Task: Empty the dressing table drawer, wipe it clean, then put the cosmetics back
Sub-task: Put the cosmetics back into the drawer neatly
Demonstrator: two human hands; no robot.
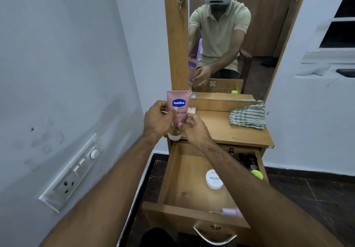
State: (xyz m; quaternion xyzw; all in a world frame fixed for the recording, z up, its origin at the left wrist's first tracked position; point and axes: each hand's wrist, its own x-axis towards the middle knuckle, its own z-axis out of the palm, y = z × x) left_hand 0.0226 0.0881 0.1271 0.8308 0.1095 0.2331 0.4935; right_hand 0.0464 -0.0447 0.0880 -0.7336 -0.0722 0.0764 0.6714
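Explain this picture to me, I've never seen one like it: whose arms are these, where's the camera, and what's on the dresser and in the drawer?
No machine here: the arms belong to a person wearing a camera on the head, looking forward and down. The mirror reflects that person and the headset. Both hands, left hand and right hand, hold a pink Vaseline tube cap-down over the dressing table top. A striped cloth lies on the top. The drawer below is pulled open and not yet emptied: it holds a white nail polish remover tub, a lime-green item and small dark bottles at the back.
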